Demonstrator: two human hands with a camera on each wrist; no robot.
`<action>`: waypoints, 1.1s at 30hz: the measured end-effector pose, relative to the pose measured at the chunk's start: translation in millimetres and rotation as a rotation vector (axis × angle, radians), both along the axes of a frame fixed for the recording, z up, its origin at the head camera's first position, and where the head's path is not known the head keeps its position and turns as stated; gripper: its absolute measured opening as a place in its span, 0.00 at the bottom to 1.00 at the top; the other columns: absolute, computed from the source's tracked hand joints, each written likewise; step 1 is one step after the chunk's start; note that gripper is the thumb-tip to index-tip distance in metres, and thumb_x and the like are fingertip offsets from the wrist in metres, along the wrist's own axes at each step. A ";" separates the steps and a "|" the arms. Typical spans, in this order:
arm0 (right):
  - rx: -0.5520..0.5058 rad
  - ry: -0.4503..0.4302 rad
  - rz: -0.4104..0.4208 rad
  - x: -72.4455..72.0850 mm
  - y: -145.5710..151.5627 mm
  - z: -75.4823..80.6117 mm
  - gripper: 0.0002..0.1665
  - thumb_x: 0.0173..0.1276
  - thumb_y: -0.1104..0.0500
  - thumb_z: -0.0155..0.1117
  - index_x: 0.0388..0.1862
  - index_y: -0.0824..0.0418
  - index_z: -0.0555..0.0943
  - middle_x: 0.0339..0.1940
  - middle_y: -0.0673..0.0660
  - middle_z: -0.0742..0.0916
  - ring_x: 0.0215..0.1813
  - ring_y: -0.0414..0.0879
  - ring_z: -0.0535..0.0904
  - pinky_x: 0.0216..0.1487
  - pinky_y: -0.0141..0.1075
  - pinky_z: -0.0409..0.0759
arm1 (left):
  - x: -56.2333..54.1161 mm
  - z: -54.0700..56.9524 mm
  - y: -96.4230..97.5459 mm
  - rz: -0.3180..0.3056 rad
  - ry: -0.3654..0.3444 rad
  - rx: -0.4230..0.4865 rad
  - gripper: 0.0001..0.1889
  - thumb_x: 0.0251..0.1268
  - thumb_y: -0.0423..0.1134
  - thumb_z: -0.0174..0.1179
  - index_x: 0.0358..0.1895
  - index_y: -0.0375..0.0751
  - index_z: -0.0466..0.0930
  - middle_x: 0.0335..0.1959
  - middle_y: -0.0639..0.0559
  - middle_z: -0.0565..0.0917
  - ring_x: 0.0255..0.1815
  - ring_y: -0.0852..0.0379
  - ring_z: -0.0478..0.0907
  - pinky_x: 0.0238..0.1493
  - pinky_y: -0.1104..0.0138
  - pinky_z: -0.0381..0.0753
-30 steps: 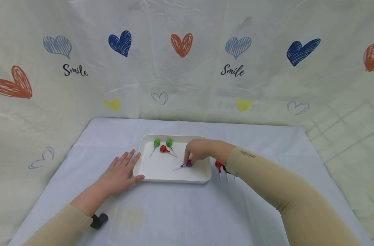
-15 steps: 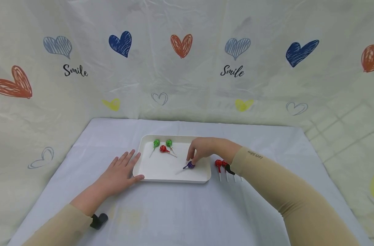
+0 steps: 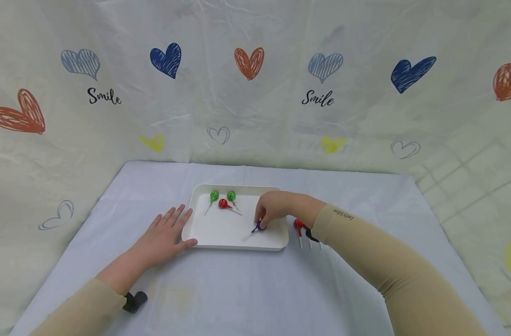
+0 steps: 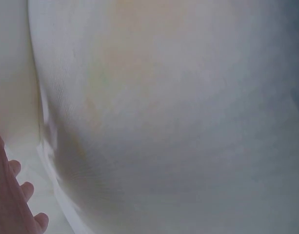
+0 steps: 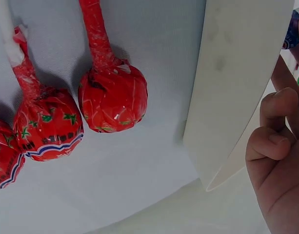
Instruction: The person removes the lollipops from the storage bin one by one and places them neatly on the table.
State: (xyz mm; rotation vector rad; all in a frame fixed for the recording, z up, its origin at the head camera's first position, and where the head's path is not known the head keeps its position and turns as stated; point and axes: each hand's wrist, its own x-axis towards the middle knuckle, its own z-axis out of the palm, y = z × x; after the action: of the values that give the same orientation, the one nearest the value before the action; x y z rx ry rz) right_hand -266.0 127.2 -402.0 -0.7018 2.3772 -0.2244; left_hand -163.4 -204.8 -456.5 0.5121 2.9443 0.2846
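My right hand reaches down into the right part of a white tray. Its thumb and fingertips pinch the round head of a purple lollipop, whose stick points down and left over the tray floor. The wrapper of this purple lollipop shows between the fingers at the right edge of the right wrist view. My left hand lies flat, fingers spread, its thumb and fingertips at the tray's left rim. Two green lollipops, one left and one right, lie in the tray's back left with a red lollipop between them.
Right of the tray, several red lollipops lie on the white cloth in a row, partly covered by my right forearm in the head view. A curtain printed with hearts hangs behind the table.
The purple lollipop has shifted slightly right and its stick has turned a little. My right fingers loosened around it, then closed lower on its head. My left hand stays in place.
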 end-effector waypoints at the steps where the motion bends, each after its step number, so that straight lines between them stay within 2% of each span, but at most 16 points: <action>1: 0.004 0.007 0.002 0.4 -0.4 0.2 0.07 0.63 0.54 0.75 0.38 0.40 0.90 0.35 0.40 0.86 0.43 0.40 0.79 0.51 0.35 0.79 | 0.0 -0.1 0.0 0.000 0.000 0.001 0.50 0.65 0.69 0.54 0.81 0.44 0.46 0.81 0.40 0.47 0.79 0.37 0.43 0.75 0.38 0.42; 9: 0.030 0.081 0.024 4.1 -1.9 1.9 0.12 0.65 0.58 0.71 0.38 0.38 0.90 0.42 0.39 0.85 0.48 0.40 0.76 0.57 0.39 0.76 | 0.6 0.4 -0.1 -0.002 0.004 0.005 0.50 0.65 0.71 0.52 0.81 0.45 0.46 0.81 0.41 0.46 0.80 0.37 0.43 0.75 0.39 0.41; 13: 0.021 0.090 0.032 6.6 -1.4 3.2 0.12 0.66 0.59 0.70 0.38 0.38 0.90 0.45 0.39 0.85 0.50 0.40 0.75 0.58 0.39 0.76 | 1.3 1.3 0.3 -0.003 0.005 0.007 0.50 0.65 0.71 0.52 0.81 0.44 0.46 0.81 0.41 0.47 0.79 0.37 0.43 0.75 0.39 0.41; 20: -0.030 0.113 0.056 4.8 1.5 10.0 0.15 0.66 0.56 0.71 0.49 0.39 0.88 0.52 0.41 0.85 0.60 0.42 0.75 0.64 0.42 0.73 | 3.0 3.8 0.3 -0.005 -0.001 0.020 0.50 0.65 0.70 0.53 0.80 0.43 0.47 0.81 0.40 0.47 0.79 0.36 0.43 0.74 0.38 0.42; 24: -0.054 0.099 0.025 1.9 2.1 12.7 0.14 0.65 0.54 0.72 0.49 0.41 0.88 0.48 0.41 0.85 0.59 0.45 0.77 0.63 0.43 0.75 | 3.7 3.5 -0.6 -0.005 0.000 0.012 0.51 0.65 0.71 0.52 0.80 0.43 0.46 0.81 0.40 0.47 0.79 0.36 0.43 0.74 0.38 0.42; 28: -0.044 0.057 -0.003 1.5 2.7 8.8 0.13 0.64 0.53 0.73 0.48 0.42 0.89 0.41 0.39 0.85 0.52 0.41 0.77 0.58 0.40 0.77 | 4.4 5.0 0.2 -0.007 0.000 0.021 0.50 0.65 0.71 0.52 0.80 0.43 0.47 0.81 0.40 0.47 0.79 0.36 0.43 0.74 0.38 0.42; 33: -0.028 0.042 -0.009 2.4 2.9 3.3 0.13 0.62 0.53 0.74 0.47 0.42 0.89 0.38 0.38 0.85 0.47 0.39 0.77 0.53 0.37 0.78 | 5.3 7.3 1.3 -0.013 0.017 0.025 0.50 0.65 0.71 0.52 0.80 0.43 0.48 0.80 0.39 0.49 0.79 0.36 0.45 0.74 0.38 0.43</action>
State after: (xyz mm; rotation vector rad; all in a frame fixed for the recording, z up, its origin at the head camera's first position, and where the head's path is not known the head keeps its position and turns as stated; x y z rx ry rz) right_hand -263.6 130.1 -398.7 -0.7152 2.4222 -0.2500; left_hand -158.1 -203.5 -449.2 0.5396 2.9558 0.3169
